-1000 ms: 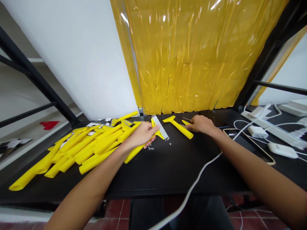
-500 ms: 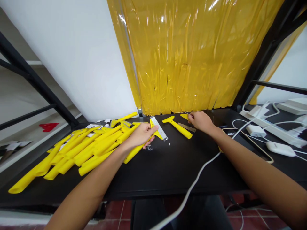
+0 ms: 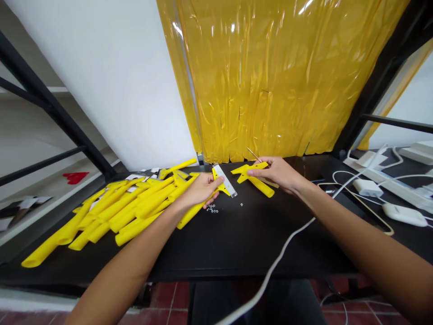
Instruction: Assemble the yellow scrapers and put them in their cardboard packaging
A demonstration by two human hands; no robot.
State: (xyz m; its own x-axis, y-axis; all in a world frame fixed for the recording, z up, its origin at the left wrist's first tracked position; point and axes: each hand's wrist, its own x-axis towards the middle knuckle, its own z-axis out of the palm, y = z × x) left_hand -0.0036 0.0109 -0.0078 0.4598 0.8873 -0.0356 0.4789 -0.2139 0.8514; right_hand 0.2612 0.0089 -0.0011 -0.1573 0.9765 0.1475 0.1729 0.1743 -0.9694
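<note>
My left hand (image 3: 203, 187) is closed around a yellow scraper (image 3: 190, 216) with a metal plate (image 3: 226, 181) across its head; the scraper's handle slants toward me. Between the fingers of my right hand (image 3: 279, 174) is a flat yellow plastic piece (image 3: 257, 166). A thin metal rod (image 3: 253, 154), perhaps a screwdriver shaft, sticks up from the same hand; its other end is hidden. Under that piece lies another yellow scraper handle (image 3: 263, 188) on the black table. Several small metal nuts (image 3: 213, 210) are scattered below my left hand.
A heap of yellow scraper handles (image 3: 135, 207) covers the table's left side. At the right are a white power strip (image 3: 402, 180), chargers and cables. One white cable (image 3: 287, 241) crosses the front edge. A yellow plastic curtain (image 3: 270, 90) hangs behind.
My right hand has lifted the flat yellow piece off the table and brought it left, over the lying handle. My left hand still grips its scraper. The view has shifted slightly.
</note>
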